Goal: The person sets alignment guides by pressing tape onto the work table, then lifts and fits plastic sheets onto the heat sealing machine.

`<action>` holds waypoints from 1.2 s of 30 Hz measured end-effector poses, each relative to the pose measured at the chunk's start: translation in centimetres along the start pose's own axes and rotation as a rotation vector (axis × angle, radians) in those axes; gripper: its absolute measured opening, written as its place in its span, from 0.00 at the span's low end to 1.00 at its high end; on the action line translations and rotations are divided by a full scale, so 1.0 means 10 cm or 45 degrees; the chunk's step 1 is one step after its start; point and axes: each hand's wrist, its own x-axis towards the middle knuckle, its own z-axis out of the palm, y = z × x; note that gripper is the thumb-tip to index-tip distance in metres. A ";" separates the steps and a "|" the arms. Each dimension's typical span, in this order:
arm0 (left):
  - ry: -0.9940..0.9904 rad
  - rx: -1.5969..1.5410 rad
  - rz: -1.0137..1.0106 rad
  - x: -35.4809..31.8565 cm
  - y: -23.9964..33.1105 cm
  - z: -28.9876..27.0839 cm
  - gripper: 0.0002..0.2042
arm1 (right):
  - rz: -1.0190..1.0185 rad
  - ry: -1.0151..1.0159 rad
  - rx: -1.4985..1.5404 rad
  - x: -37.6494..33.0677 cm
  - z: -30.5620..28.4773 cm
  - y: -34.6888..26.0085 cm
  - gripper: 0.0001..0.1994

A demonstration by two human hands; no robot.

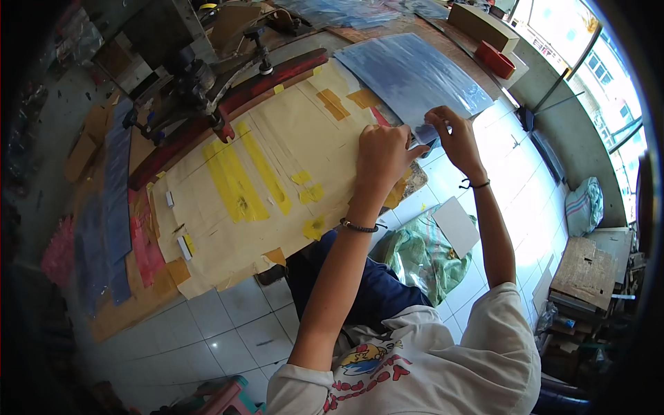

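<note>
Past the right edge of the work table, my left hand (pixel 384 153) and my right hand (pixel 453 142) are raised close together. Between them is a small, bluish, see-through plastic piece (pixel 425 133), pinched by the fingers of both hands. What it is exactly I cannot make out. Below and left of my hands lies a large cream sheet (pixel 297 131) on the table, patched with yellow and brown tape. Just beyond my hands a stack of bluish plastic sheets (pixel 415 72) reaches over toward the table's right side.
A dark red bar (pixel 277 79) of a machine with a black clamp knob (pixel 265 66) crosses the table's far side. A red tape holder (pixel 494 59) stands at the far right beside a cardboard box (pixel 483 29). A green sack (pixel 429 252) lies on the tiled floor near my legs.
</note>
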 end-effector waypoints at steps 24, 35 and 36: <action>0.202 -0.283 -0.066 0.04 -0.02 0.06 0.12 | -0.104 -0.215 0.155 -0.07 -0.27 0.07 0.12; 0.271 -0.275 -0.020 0.02 -0.05 0.09 0.12 | -0.048 -0.239 0.138 0.03 -0.18 0.06 0.11; 0.270 -0.276 -0.030 0.03 -0.04 0.09 0.12 | -0.068 -0.205 0.118 0.03 -0.15 0.06 0.12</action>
